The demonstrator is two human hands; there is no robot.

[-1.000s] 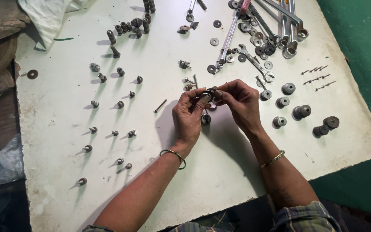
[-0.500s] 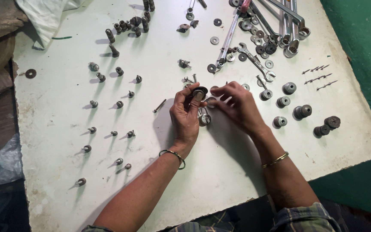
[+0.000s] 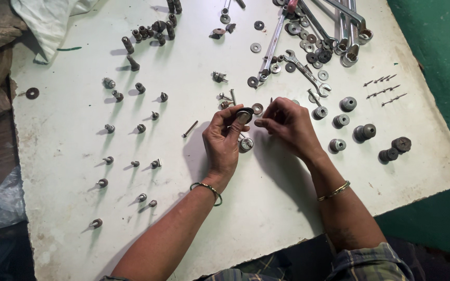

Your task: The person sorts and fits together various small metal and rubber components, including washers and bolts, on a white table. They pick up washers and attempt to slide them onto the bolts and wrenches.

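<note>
Washer [image 3: 244, 114], one, dark, pinched in left hand [image 3: 224, 143] fingers; right hand [image 3: 287, 125] fingers pinched beside it.

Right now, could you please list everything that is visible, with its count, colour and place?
table: one, white, fills the view
small bolts: about fifteen, grey, standing in rows at left
wrenches: several, silver, top right
washers: many, dark and silver, top centre
round bushings: about seven, grey, right
thin screws: a few, dark, far right
cloth: one, white, top left
loose bolt: one, grey, lying left of the hands
left hand: holds a dark round disc
right hand: fingertips pinched beside the disc
</note>
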